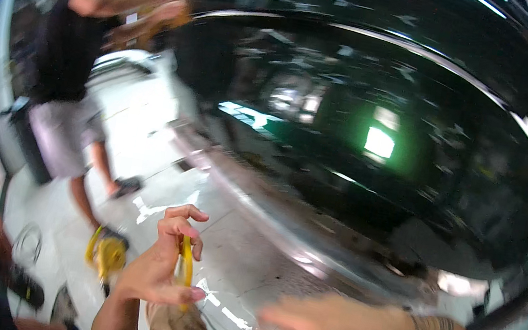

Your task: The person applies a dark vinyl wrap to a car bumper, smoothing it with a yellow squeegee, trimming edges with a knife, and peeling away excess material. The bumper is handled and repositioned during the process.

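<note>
Nearest, this side of the dark car body (318, 173), the right hand (317, 329) is a blur, fingers stretched leftward; can't tell whether it's holding anything. Also this side of the car body, the left hand (160, 260) pinches a thin yellow piece (187, 265) between thumb and fingers, long axis near upright, right hand farther off to its right. No writing readable! And there, off the car body's left end, a co-worker (65, 44), arms raised.
</note>
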